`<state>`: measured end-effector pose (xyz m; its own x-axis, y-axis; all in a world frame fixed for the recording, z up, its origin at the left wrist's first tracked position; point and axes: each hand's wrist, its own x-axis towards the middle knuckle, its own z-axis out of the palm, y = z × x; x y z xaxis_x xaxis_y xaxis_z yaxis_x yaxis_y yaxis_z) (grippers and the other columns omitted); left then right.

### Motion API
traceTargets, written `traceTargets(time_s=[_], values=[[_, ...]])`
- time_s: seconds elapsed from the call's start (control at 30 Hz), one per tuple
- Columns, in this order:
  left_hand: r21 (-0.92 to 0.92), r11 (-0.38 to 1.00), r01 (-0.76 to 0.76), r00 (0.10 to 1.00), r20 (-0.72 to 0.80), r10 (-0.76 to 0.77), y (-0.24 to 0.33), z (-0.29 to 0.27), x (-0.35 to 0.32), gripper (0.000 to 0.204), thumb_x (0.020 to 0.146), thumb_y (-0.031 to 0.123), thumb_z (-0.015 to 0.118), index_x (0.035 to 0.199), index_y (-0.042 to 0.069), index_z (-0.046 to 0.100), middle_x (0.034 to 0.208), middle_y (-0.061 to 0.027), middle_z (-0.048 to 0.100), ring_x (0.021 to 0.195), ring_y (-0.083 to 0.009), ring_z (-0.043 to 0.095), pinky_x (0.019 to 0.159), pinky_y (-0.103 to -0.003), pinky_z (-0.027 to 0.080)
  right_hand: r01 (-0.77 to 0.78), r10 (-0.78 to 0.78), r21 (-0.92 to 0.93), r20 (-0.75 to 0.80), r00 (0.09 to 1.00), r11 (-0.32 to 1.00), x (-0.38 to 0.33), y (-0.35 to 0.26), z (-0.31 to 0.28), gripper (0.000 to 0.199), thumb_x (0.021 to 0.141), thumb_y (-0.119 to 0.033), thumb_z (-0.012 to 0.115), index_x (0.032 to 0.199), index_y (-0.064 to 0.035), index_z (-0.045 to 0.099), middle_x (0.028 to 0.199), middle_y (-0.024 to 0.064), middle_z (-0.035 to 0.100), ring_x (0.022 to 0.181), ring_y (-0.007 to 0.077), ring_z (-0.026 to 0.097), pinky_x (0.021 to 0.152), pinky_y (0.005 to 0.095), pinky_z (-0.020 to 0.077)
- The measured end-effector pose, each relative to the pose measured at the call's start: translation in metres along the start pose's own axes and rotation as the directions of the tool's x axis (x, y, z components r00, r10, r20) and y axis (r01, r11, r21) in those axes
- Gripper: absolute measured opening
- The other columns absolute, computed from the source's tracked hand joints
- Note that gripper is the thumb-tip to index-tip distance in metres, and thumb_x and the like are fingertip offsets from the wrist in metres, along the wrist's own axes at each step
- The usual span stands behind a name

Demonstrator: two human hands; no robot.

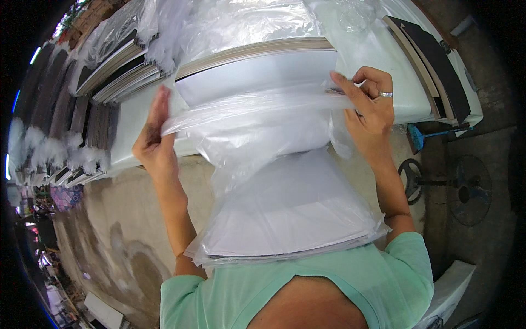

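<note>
A clear plastic bag (263,129) is stretched between my two hands, its gathered edge running across in front of a stack of boards (257,71). The stack shows a pale glossy face and brownish layered edges along its far side. My left hand (156,129) holds the bag's left end near the thumb, its fingers pointing up and slightly blurred. At the right end, my right hand (370,101), with a ring on one finger, pinches the bag by the stack's corner. Nearer my body, pale sheets in clear plastic (285,208) lie against my shirt.
The pale table (408,93) bears more plastic film (246,22) at the back. Several board stacks (118,71) stand at the left, and dark and tan boards (430,66) at the right edge. A standing fan (466,189) and a blue dustpan (419,137) are lower right.
</note>
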<state>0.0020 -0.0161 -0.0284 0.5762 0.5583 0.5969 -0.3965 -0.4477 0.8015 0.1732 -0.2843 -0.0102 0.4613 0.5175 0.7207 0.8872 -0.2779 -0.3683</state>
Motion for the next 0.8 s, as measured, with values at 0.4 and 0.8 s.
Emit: traceTargets(time_s=[0.4,0.8], values=[[0.564,0.744,-0.359,0.912,0.045,0.407,0.008,0.025,-0.001,0.061,0.064,-0.025,0.037,0.119,-0.002,0.052,0.130,-0.0206,0.043,0.119,-0.0331,0.045,0.088,-0.038,0.049,-0.107,0.118,-0.223,0.036,0.992,0.969,0.003,0.019,0.025,0.077,0.059,0.013,0.053,0.129,-0.0177,0.047,0.087,0.0062,0.045,0.073,0.0194,0.057,0.057,0.0297,0.0498],[-0.404,0.822,0.400,0.904,0.318,-0.284,0.009,-0.020,0.017,0.055,0.060,-0.016,0.046,0.113,-0.008,0.054,0.129,-0.0245,0.043,0.122,-0.0377,0.040,0.096,-0.042,0.040,-0.415,0.083,0.449,0.593,0.801,0.792,0.013,-0.004,-0.047,0.018,0.073,-0.008,0.069,0.082,0.0035,0.059,0.074,0.0029,0.055,0.069,0.0083,0.053,0.059,0.0226,0.0418]])
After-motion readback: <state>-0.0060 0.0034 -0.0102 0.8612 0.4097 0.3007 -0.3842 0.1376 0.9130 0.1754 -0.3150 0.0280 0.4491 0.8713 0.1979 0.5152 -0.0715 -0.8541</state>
